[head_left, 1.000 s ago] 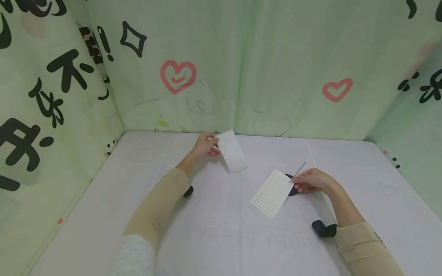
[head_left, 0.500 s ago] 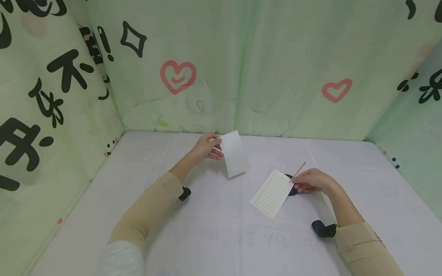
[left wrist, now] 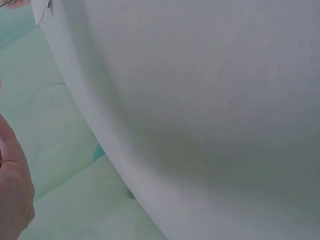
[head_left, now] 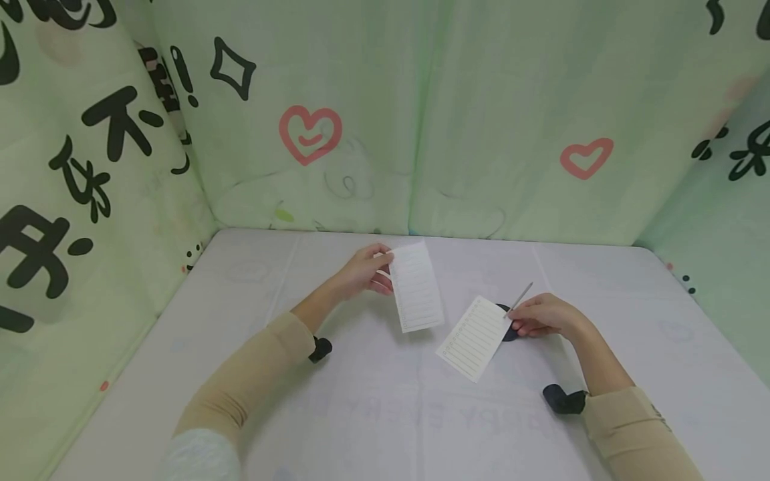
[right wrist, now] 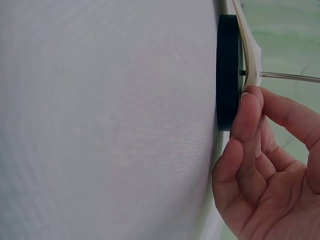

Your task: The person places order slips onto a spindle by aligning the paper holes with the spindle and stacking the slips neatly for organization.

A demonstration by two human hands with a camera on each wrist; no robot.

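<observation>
My left hand (head_left: 363, 270) pinches a lined paper slip (head_left: 418, 294) by its upper left edge, holding it raised over the table. In the left wrist view only part of the left hand (left wrist: 15, 185) shows at the left edge. To the right stands a bill spike with a dark round base (right wrist: 227, 75) and a thin metal rod (head_left: 522, 296). A thin stack of lined slips (head_left: 472, 337) is pierced by the rod and lies tilted over the base. My right hand (head_left: 547, 314) pinches this stack's edge between thumb and fingers, close beside the rod.
A white cloth covers the table (head_left: 385, 414). Green printed curtains (head_left: 493, 120) enclose it at the back and both sides. Black wrist devices (head_left: 562, 399) stick out from both sleeves.
My left hand has moved slightly right and nearer with its slip, which has turned so its lined face shows. The right hand and the stack on the bill spike have stayed in place.
</observation>
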